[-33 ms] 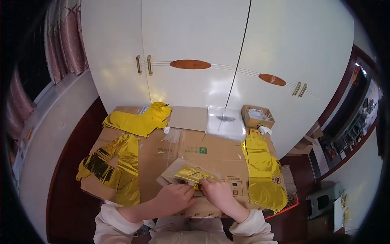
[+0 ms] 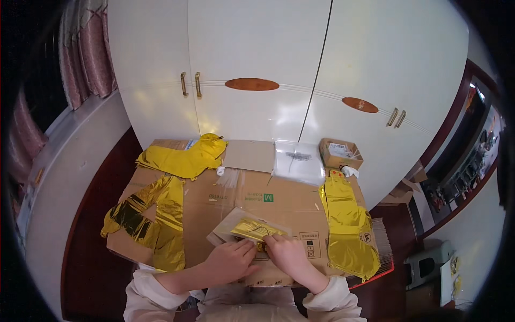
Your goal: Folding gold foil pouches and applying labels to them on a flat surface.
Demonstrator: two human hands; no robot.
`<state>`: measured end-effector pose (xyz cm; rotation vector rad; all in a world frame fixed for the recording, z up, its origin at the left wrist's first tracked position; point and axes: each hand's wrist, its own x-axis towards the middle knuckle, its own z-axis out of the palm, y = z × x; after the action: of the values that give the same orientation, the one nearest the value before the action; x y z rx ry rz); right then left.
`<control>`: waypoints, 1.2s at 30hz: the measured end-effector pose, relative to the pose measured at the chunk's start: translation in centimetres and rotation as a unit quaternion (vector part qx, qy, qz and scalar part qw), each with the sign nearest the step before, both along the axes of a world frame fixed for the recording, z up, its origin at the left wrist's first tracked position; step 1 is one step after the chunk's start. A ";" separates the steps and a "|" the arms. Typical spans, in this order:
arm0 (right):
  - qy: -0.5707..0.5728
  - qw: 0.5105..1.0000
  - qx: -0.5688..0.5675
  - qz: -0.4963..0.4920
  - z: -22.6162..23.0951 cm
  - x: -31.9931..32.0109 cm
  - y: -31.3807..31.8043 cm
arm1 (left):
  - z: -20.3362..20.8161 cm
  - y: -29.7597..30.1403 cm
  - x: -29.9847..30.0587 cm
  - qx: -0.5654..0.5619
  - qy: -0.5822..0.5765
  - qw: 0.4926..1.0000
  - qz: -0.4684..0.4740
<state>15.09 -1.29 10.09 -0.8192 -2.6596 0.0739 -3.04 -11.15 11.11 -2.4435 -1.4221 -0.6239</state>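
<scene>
A clear plastic bag lies tilted on the cardboard in front of me, with a folded gold foil balloon and a thin dark cord showing in it. My left hand rests on the bag's near edge, fingers stretched flat and thumb apart. At the bag's near right part, my right hand is closed with its fingertips pinching the bag's edge. A small crumpled bit of gold shows between the hands; the fingers partly hide it.
Flat gold foil balloons lie around: one triangular at left, a curved one behind it, a long one at right. Behind are a stack of clear bags and a small carton. White cupboards stand beyond the cardboard.
My left fingers have shifted slightly and lie a little flatter on the bag. Everything else looks unchanged.
</scene>
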 end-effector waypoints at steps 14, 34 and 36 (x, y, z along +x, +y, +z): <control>-0.037 0.992 0.120 0.006 -1.9 1.0 -1.9 | 2.1 -0.7 -1.7 -0.317 -0.108 0.942 -0.031; 0.028 0.999 -0.024 0.010 -7.3 0.7 -0.9 | -12.0 24.2 -9.5 -0.170 -0.146 0.887 0.404; 0.020 0.999 -0.027 -0.002 -7.7 -0.1 0.0 | -11.0 24.7 -9.7 -0.251 -0.158 0.866 0.403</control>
<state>15.01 -1.31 2.38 -0.8305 -2.6282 0.1608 -12.78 13.58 0.07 -1.7594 -2.7858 -0.4877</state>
